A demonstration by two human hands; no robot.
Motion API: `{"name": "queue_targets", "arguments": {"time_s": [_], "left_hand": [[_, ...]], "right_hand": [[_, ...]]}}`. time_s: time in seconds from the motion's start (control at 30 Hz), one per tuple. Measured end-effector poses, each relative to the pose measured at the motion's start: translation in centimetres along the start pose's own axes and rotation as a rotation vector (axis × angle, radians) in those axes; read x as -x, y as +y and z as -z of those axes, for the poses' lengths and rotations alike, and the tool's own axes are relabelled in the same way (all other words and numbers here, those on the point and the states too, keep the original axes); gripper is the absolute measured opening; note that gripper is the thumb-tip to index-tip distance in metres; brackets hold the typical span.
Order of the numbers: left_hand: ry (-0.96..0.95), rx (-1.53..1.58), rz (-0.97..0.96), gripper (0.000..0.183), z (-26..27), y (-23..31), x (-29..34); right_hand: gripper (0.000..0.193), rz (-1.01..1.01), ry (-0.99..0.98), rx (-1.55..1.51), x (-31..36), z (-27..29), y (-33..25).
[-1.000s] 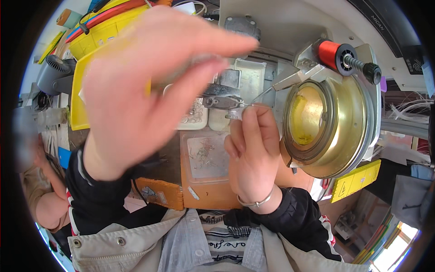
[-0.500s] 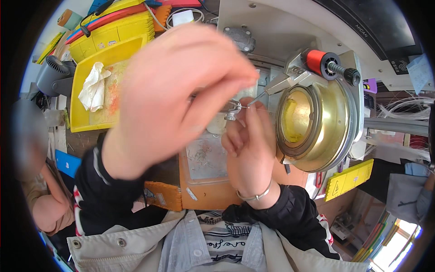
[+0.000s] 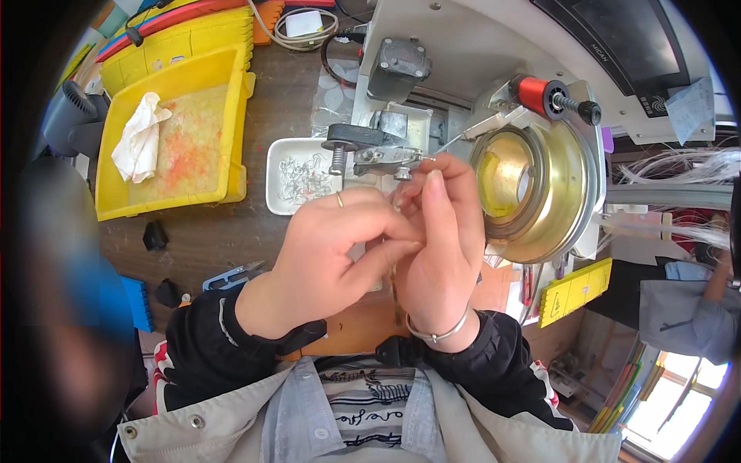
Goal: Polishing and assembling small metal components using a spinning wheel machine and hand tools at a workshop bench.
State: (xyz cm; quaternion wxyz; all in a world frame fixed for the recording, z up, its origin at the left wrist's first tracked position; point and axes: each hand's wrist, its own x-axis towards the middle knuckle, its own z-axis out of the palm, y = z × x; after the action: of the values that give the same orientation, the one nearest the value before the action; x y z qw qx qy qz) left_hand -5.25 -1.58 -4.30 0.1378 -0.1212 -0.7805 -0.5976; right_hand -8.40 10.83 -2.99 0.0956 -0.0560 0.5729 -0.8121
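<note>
My left hand (image 3: 332, 251), with a ring on one finger, is closed in a pinch, thumb tip against the index finger. It meets my right hand (image 3: 444, 243), which wears a bangle and has its fingers curled together. Whatever lies between the fingertips is too small to make out. Just beyond the right fingertips is the machine's small metal clamp (image 3: 382, 157). A red thread spool (image 3: 536, 96) sits above a brass-coloured drum (image 3: 552, 204) to the right. Left of the clamp stands a white dish (image 3: 273, 181) with many small, thin metal pieces (image 3: 306, 176).
A yellow tray (image 3: 235, 131) holding a crumpled white cloth (image 3: 139, 143) lies at the left, beside blue thread snips (image 3: 228, 276). A blurred person (image 3: 69, 309) is at the left edge. Pale strands (image 3: 671, 166) hang at the right, above a yellow board (image 3: 575, 292).
My left hand has come down from high in front of the clamp to meet my right hand, uncovering the clamp and white dish. The view has shifted slightly.
</note>
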Motion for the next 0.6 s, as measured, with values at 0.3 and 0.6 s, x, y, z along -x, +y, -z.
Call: {"name": "queue_targets", "arguments": {"time_s": [0.3, 0.6], "left_hand": [[0.069, 0.296, 0.272, 0.007, -0.8, 0.3, 0.8], [0.284, 1.044, 0.737, 0.028, -1.2, 0.1, 1.5]], "right_hand": [[0.008, 0.143, 0.091, 0.084, -1.4, -0.5, 0.6], [0.007, 0.059, 0.037, -0.074, -1.7, -0.4, -0.1]]}}
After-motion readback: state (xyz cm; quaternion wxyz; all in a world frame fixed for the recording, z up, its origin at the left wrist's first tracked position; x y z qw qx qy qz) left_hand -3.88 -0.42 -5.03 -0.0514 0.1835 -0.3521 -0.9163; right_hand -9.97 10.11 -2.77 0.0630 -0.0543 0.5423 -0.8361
